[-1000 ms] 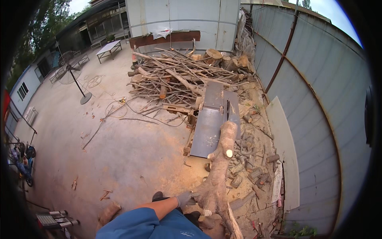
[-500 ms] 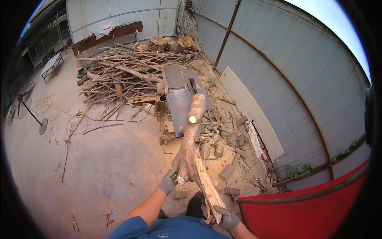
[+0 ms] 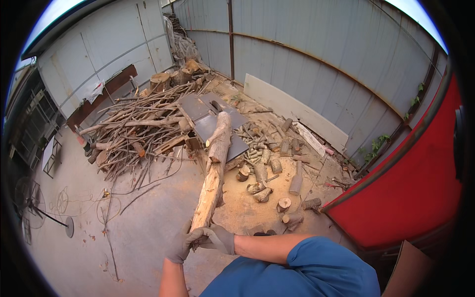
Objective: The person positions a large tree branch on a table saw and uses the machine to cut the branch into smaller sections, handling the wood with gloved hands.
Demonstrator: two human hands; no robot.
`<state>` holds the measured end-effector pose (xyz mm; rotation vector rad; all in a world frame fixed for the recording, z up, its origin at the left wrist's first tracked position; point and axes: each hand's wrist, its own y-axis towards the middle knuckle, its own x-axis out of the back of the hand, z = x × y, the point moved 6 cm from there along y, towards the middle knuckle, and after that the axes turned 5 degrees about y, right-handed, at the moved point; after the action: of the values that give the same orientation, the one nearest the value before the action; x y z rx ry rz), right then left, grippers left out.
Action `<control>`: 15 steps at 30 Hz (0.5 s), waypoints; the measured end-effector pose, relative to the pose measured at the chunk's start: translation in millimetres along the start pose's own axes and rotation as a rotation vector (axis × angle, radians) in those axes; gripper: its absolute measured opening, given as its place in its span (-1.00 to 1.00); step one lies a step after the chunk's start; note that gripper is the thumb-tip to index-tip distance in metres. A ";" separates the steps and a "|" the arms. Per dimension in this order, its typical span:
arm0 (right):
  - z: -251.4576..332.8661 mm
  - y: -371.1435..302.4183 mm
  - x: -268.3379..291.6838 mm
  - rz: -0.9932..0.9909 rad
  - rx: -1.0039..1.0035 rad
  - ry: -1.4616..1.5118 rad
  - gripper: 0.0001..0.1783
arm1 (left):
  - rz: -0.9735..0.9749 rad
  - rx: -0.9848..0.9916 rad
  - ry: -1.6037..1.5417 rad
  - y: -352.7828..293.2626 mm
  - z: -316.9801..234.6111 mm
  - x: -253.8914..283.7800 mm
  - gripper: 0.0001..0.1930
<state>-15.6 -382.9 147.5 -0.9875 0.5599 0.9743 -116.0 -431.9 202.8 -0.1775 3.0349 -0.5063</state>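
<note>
Both left hand (image 3: 178, 247) and right hand (image 3: 221, 239) now meet, gripping the log (image 3: 212, 178) by its split end, the metal counter (image 3: 204, 126) apparently bearing the other.

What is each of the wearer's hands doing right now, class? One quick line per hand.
Left hand: closed, gloved, holding the near end of the log.
Right hand: closed, gloved, also holding the log's near end.

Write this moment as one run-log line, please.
left hand: holding near end of log; right hand: same end; far end: over dark metal table
</note>
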 end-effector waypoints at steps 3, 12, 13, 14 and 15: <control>3.0 4.7 -14.6 0.023 -0.118 -0.159 -0.27 | -0.075 0.095 -0.013 -1.1 -2.0 35.4 -0.23; 6.3 82.9 74.0 0.113 -0.109 -0.056 -0.18 | -0.216 0.238 0.189 5.3 -19.1 114.7 -0.39; 8.2 102.6 108.2 -0.128 -0.068 0.011 -0.18 | -0.192 0.255 0.233 7.2 -17.4 124.6 -0.36; 9.0 121.5 137.8 -0.364 -0.028 0.087 -0.18 | -0.182 0.262 0.257 5.9 -17.5 141.0 -0.36; 14.0 145.5 160.7 -0.367 -0.003 0.110 -0.18 | -0.161 0.291 0.279 11.3 -15.2 158.0 -0.31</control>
<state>-66.9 -273.2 -32.8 -1.1052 0.4470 0.5979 -274.9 -435.9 207.1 -0.3648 3.1737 -1.0585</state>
